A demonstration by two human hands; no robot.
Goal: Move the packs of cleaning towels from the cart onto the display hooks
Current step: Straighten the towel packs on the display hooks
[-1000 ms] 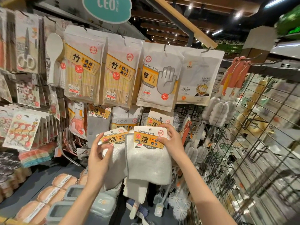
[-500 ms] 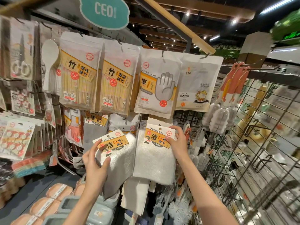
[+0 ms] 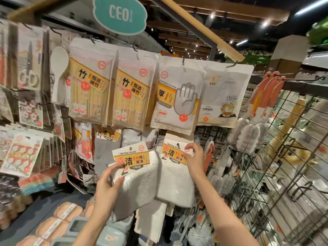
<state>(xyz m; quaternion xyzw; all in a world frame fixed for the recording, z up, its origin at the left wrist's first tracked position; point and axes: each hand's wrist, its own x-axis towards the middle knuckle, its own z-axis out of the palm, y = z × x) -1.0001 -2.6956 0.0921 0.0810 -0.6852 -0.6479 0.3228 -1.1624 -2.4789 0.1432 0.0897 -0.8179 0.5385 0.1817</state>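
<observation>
Overhead, teal sign [image 3: 120, 15] above crowded hook wall [image 3: 113, 89]; each hand's grip, left [image 3: 106, 190] and right [image 3: 194, 160], clamped on a towel pack.

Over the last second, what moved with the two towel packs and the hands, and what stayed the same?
The right hand raised its towel pack up toward the hook row; its header hole now sits at a hook tip. The left hand swung the other pack up and leftward, separating the two. Both grips held. The hanging glove pack and other goods stayed put.
</observation>
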